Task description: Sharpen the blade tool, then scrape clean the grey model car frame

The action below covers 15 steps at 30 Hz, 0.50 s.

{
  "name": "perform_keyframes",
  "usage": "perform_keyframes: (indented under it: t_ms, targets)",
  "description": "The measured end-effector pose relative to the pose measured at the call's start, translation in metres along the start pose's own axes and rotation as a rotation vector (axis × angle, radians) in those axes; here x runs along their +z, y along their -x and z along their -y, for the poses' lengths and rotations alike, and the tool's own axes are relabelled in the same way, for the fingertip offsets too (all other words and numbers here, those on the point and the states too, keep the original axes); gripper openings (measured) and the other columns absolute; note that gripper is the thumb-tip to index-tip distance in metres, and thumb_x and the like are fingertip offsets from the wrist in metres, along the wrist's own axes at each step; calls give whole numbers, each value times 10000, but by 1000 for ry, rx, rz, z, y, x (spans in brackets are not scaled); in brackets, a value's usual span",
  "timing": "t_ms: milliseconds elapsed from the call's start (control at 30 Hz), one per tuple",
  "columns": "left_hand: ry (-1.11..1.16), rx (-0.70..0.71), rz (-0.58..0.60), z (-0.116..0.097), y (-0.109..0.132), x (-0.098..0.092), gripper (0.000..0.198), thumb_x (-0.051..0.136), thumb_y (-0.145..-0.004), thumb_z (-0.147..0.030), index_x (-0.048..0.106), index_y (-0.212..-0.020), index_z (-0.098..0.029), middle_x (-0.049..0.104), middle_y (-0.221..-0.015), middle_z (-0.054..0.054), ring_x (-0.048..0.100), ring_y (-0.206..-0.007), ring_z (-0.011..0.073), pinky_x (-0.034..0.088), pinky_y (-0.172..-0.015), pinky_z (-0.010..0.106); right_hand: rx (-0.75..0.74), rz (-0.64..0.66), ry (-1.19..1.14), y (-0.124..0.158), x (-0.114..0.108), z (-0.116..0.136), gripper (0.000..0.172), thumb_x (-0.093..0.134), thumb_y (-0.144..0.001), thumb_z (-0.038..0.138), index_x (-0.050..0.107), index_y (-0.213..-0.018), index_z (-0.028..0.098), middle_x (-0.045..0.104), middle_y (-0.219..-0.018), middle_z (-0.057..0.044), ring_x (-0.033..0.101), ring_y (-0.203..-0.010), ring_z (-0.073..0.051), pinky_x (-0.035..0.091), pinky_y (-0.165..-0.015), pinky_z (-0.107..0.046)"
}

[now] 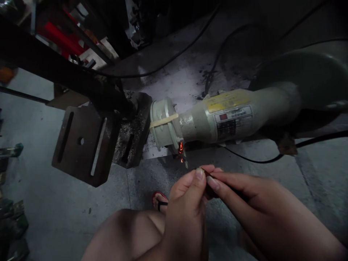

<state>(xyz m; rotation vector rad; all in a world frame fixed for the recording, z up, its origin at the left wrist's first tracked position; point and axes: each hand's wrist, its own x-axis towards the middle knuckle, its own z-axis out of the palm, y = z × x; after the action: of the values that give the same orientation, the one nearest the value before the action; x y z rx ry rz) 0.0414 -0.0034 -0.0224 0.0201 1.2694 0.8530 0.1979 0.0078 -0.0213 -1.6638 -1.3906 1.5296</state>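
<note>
My left hand (187, 197) and my right hand (244, 203) meet in a pinch on a thin dark rod (210, 177), fingers closed around it. The rod's far tip (185, 163) reaches the underside of the grinder's wheel guard (163, 123), where orange sparks (181, 148) glow. The grey bench grinder (231, 116) lies across the middle, with a yellow and white label on its body. My bare knee (125, 232) is below the hands.
A dark metal plate (84, 145) with slots hangs at the left under a black beam (54, 69). Black cables (168, 61) run over the concrete floor. A foot in a red sandal (160, 201) rests beside my knee. Tools line the left edge.
</note>
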Motion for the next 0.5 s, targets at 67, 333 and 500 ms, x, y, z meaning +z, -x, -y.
perform_keyframes:
  t_ms: [67,333,500]
  targets:
    - [1,-8,0,0,0,0,379,1052,-950,-537,966,-1112,-205,953,-1187,113,869,-1193,265,648,-1168,417,-21,-6,25,0,1,-1,379,627,-1160,405,1002,-1159,349,982,-1175,-51,972,-1125,-338,820,-912,-387]
    - [15,-5,20,-2,-2,0,379,1059,-946,-534,965,-1112,-206,950,-1189,117,864,-1223,285,635,-1189,447,-22,11,33,-3,-1,5,384,615,-1171,402,993,-1137,346,982,-1161,-60,970,-1143,-335,816,-933,-386]
    - [5,-7,30,-2,-2,2,398,1050,-957,-550,963,-1130,-203,947,-1205,125,850,-1209,278,631,-1164,442,30,48,7,-8,-6,9,450,572,-1158,478,995,-1088,342,982,-1142,-71,973,-1127,-351,822,-926,-413]
